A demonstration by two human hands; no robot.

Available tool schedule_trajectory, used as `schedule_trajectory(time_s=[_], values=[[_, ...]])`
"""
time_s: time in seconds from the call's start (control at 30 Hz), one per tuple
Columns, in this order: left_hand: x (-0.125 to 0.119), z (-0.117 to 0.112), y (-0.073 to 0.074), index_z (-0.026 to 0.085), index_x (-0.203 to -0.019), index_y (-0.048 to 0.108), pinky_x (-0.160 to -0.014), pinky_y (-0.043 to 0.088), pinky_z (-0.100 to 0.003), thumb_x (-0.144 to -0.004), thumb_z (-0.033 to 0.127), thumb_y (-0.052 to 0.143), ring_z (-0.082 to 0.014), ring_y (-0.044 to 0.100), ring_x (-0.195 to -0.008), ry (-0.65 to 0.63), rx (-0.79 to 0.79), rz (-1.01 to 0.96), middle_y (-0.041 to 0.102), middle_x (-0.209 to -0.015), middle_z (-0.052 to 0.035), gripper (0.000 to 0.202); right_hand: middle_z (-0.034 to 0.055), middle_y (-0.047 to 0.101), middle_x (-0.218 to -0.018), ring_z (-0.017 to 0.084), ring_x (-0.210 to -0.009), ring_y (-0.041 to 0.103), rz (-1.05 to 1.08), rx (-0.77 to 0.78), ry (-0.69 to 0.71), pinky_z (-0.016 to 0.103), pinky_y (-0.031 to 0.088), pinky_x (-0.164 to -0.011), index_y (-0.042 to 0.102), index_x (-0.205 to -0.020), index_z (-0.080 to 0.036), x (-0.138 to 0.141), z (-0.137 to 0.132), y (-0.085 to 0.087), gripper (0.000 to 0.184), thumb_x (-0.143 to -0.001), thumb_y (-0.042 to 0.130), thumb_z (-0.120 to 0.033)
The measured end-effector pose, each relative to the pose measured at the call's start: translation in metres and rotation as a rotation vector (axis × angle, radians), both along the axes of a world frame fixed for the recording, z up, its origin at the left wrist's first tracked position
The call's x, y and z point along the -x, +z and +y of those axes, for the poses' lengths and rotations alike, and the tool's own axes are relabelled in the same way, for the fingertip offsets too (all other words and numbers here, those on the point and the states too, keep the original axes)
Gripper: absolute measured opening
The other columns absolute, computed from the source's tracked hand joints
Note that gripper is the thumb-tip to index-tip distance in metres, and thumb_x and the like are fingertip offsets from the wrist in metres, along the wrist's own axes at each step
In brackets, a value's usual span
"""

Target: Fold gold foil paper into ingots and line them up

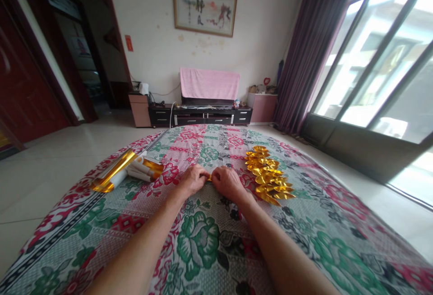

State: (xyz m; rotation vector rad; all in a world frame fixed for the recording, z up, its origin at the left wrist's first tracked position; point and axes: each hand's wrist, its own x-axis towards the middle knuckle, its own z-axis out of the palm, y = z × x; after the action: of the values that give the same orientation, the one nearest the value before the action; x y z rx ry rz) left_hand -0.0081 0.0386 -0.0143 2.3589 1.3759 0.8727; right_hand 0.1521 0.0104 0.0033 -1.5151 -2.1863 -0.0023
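My left hand [195, 179] and my right hand [227, 180] meet near the middle of the round table, fingers closed on a small piece of gold foil paper [209, 178]. Only a sliver of the foil shows between them; the rest is hidden by my fingers. Right of my right hand lie several folded gold foil pieces [269, 175] with pointed ends, in an overlapping row. To the left of my left hand are curled sheets of gold foil paper [115, 171] with white backs, some of them rolled.
A flowered cloth [199, 241] covers the table. Beyond its far edge stands a low black cabinet [203, 117] with a pink towel [209, 83] draped over something on it. A purple curtain [301, 51] and glass doors [372, 60] are on the right.
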Motion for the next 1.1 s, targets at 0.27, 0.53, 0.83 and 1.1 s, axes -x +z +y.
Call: schedule_trajectory(time_s=[0.27, 0.53, 0.83, 1.1], values=[[-0.0002, -0.0006, 0.0008, 0.020, -0.080, 0.072, -0.082, 0.046, -0.026, -0.073, 0.014, 0.053, -0.0157, 0.059, -0.085, 0.001, -0.003, -0.002, 0.067, -0.084, -0.0039, 0.021, 0.0037, 0.066, -0.076, 0.013, -0.071, 0.059, -0.024, 0.041, -0.006, 0.021, 0.033, -0.061, 0.067, -0.078, -0.019, 0.0000, 0.0040, 0.0025, 0.019, -0.080, 0.048, -0.020], [-0.0006, -0.0028, 0.0016, 0.020, -0.079, 0.072, -0.081, 0.046, -0.027, -0.074, 0.013, 0.051, -0.0158, 0.059, -0.084, -0.027, -0.048, 0.011, 0.067, -0.084, -0.0041, 0.022, 0.0040, 0.067, -0.077, 0.014, -0.071, 0.059, -0.015, 0.033, -0.003, 0.021, 0.034, -0.062, 0.068, -0.077, -0.020, -0.0008, 0.0052, 0.0015, 0.020, -0.080, 0.048, -0.021], [0.0011, -0.0021, -0.0031, 0.021, -0.082, 0.069, -0.084, 0.044, -0.030, -0.072, 0.010, 0.049, -0.0167, 0.056, -0.088, -0.009, -0.055, 0.035, 0.063, -0.087, -0.0034, 0.024, 0.0044, 0.067, -0.078, 0.014, -0.072, 0.059, -0.021, 0.045, -0.027, 0.021, 0.035, -0.062, 0.068, -0.078, -0.020, 0.0002, 0.0066, 0.0004, 0.020, -0.080, 0.048, -0.022], [0.0011, -0.0019, -0.0023, 0.021, -0.078, 0.068, -0.086, 0.044, -0.030, -0.072, 0.009, 0.048, -0.0171, 0.056, -0.088, -0.034, -0.053, 0.025, 0.064, -0.085, -0.0032, 0.025, 0.0045, 0.067, -0.080, 0.014, -0.072, 0.058, 0.002, 0.040, -0.021, 0.021, 0.034, -0.061, 0.068, -0.078, -0.020, -0.0003, 0.0068, -0.0014, 0.019, -0.080, 0.049, -0.022]])
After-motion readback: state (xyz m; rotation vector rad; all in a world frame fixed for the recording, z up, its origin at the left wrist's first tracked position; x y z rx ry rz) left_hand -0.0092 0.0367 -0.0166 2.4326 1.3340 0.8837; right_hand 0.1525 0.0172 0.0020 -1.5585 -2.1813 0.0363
